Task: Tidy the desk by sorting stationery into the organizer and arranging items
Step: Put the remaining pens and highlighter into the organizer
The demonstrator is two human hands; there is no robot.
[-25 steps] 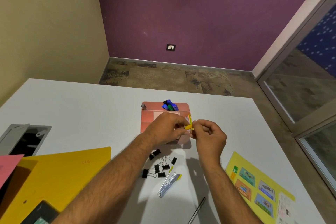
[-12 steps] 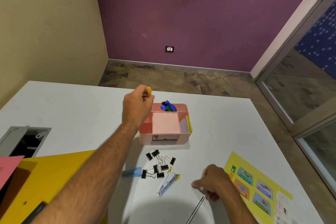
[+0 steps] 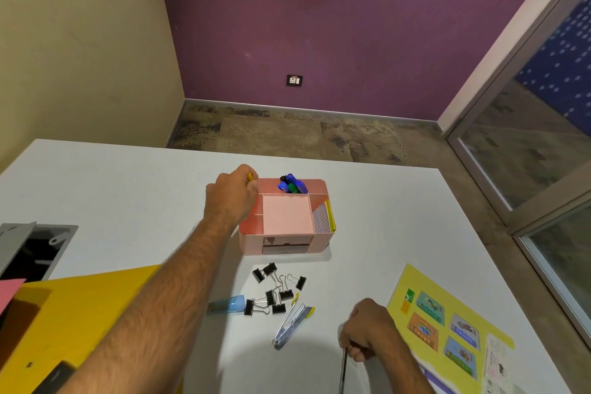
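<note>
Purple back wall, white surface. One yellow folder near left, one yellow sticker sheet near right. One pink organizer at centre, markers standing upright in its back slot. About seven black binder clips, one stapler lying diagonally. Left hand pinches small yellow item at organizer's back left corner. Right hand grips thin dark pen lying near-far.

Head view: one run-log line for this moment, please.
left hand: holds yellow item at pink organizer rear-left corner | right hand: grips dark pen on desk | binder clips: loose, unsorted
</note>
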